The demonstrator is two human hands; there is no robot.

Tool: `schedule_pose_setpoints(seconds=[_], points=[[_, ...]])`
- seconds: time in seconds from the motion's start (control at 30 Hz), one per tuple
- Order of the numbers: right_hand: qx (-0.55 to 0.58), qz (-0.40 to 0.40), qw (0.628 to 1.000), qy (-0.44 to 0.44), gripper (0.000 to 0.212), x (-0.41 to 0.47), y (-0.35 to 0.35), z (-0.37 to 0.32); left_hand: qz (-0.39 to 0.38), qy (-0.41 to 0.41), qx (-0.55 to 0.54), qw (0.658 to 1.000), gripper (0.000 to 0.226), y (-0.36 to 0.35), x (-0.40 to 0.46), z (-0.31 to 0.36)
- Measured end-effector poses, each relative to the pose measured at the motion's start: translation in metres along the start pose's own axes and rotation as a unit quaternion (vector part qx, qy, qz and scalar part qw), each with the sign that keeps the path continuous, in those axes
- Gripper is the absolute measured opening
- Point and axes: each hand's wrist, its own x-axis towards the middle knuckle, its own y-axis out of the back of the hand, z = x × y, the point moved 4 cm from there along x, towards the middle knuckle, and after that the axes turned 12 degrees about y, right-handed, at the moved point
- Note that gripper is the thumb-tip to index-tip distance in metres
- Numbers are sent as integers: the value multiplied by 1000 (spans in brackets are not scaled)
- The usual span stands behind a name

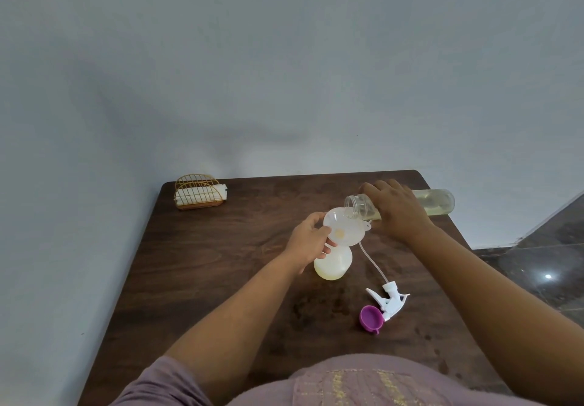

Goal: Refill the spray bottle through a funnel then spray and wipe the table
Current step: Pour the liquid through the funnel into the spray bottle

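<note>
A translucent spray bottle (334,263) with pale yellow liquid stands on the dark wooden table (221,263). A white funnel (344,227) sits in its neck, and my left hand (311,239) grips the funnel's rim and the bottle's top. My right hand (398,208) holds a clear refill bottle (436,203) tipped on its side, its open mouth over the funnel. The white spray head (390,299) with its dip tube lies on the table to the right. A purple cap (371,317) lies beside it.
A gold wire holder (199,192) with white napkins stands at the table's far left corner. A grey wall runs behind the table. Dark tiled floor (543,254) shows past the right edge.
</note>
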Motion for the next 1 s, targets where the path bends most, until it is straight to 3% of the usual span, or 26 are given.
schedule_pose_setpoints(seconds=[1.0], points=[[-11, -3, 1000, 0, 54, 1, 0, -2, 5, 0, 2, 1000, 32, -1, 0, 1]])
